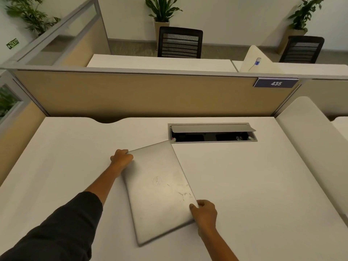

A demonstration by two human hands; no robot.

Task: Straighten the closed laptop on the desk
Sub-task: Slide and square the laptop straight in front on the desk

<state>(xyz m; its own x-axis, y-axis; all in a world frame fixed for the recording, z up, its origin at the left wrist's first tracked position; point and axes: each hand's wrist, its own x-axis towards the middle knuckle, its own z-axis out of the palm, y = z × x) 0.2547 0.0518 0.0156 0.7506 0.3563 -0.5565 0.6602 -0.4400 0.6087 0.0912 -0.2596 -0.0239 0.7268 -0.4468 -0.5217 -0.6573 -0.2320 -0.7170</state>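
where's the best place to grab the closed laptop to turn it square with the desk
Probably at two opposite corners, as the hands do now: left hand on the far-left corner, right hand on the near-right edge. The laptop lies flat and skewed, so opposite grips should pivot it.

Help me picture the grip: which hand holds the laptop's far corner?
The left hand, on the laptop's far-left corner; the right hand grips its near-right edge.

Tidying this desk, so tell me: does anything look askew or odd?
Yes. The closed laptop lies skewed to the desk edges, its far corner by the open cable box. Both hands, left and right, grip opposite corners. Its lid is scratched.
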